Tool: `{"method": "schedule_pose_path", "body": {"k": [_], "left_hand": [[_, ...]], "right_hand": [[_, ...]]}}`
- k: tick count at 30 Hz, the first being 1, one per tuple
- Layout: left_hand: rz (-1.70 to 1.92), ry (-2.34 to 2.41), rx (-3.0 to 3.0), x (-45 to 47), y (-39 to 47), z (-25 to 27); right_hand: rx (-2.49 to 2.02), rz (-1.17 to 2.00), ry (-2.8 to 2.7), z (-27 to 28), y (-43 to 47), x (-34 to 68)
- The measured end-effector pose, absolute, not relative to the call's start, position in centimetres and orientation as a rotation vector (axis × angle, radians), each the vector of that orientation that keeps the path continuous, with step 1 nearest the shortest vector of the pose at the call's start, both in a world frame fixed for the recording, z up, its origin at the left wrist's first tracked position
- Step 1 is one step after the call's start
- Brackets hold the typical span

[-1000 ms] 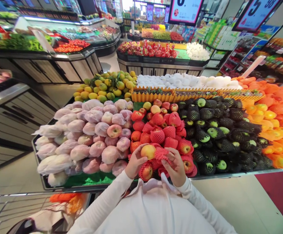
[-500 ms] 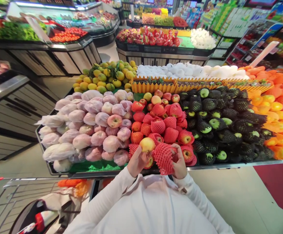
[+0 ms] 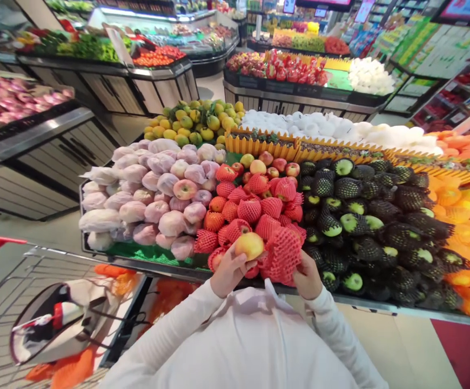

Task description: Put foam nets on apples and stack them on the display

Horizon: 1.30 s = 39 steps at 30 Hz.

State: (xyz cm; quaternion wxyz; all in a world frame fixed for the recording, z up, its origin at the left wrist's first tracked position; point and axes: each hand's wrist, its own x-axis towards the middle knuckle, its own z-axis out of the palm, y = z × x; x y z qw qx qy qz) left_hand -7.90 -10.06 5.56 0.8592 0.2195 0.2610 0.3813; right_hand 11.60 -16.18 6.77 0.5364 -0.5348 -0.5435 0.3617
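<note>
Just beyond the bare left hand [image 3: 229, 272], gripped between its thumb and fingertips, sits a round yellow apple [image 3: 249, 246]; its near-spherical shape shows no clear long axis, and which way its stem end points cannot be told. To the right of that grip, the bare right hand [image 3: 308, 274] pinches the near right edge of a bright red foam-mesh sleeve [image 3: 281, 255], which spreads leftward from the fingers toward the apple. Past both hands lie apples in red mesh [image 3: 249, 209]. Left of the grip are pinkish fruits in thin pale wrapping [image 3: 166, 183]; right of it, green fruits in black netting [image 3: 350, 189].
</note>
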Motion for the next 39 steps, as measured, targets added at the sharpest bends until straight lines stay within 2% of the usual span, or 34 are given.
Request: {"method": "schedule_pose_path", "body": {"k": [5,8,12,22,32,36,39], "left_hand": [[0.899,0.591,0.361,-2.6,-12.0,5.8],[0.949,0.606,0.316,-0.1,-13.0,5.3],[1.015,0.612,0.335,1.5,-14.1,5.0],[1.097,0.685,0.379,1.7,-16.5,4.1],[1.013,0.642,0.735,0.8,-16.7,1.6],[0.927,0.575,0.925,-0.5,-15.6,2.5],[0.940,0.708,1.103,-1.6,-14.4,3.9]], "right_hand": [[-1.308,0.627,-1.633,7.1,-17.1,14.2],[-1.395,0.597,-1.662,5.8,-17.7,15.3],[-1.282,0.597,-1.695,5.2,-18.0,16.8],[-0.974,0.351,-2.105,4.6,-16.2,17.3],[-1.119,0.173,-2.128,5.4,-16.0,16.3],[-1.215,0.175,-2.064,5.5,-16.1,15.8],[-1.290,0.137,-1.986,4.7,-16.0,15.0]]}}
